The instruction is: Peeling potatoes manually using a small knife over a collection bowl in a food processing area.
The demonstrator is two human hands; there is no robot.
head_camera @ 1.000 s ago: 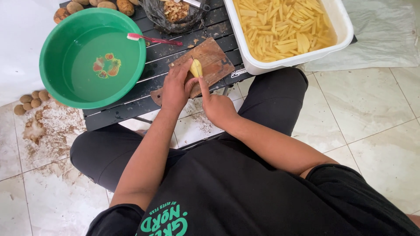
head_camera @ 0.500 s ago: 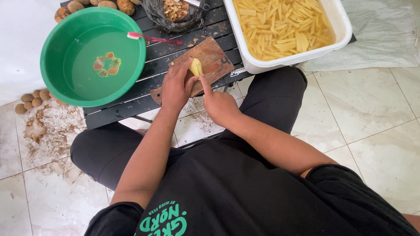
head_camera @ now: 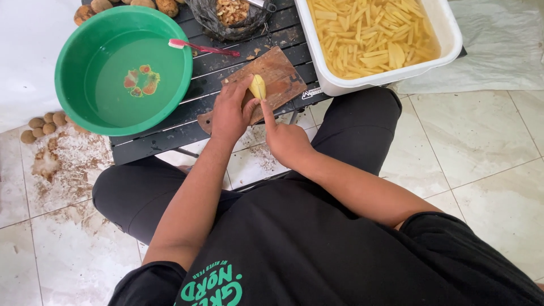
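Note:
A peeled yellow potato piece [head_camera: 258,86] stands on a worn wooden cutting board [head_camera: 281,69] on a low black slatted table [head_camera: 164,133]. My left hand [head_camera: 229,113] grips the potato from the left and holds it on the board. My right hand [head_camera: 286,141] is closed just below it, the index finger stretched up to the potato along what seems to be a knife seen edge-on; blade and handle are mostly hidden.
A green basin [head_camera: 71,54] of water with a red toothbrush [head_camera: 201,48] on its rim stands left. A white tub [head_camera: 368,78] of cut potato sticks in water stands right. A black bag of peels [head_camera: 229,12] lies behind. Unpeeled potatoes [head_camera: 42,126] lie on the dirty tiles.
Both hands stay on the potato at the board. The view has shifted slightly; the right index finger sits a little closer under the potato.

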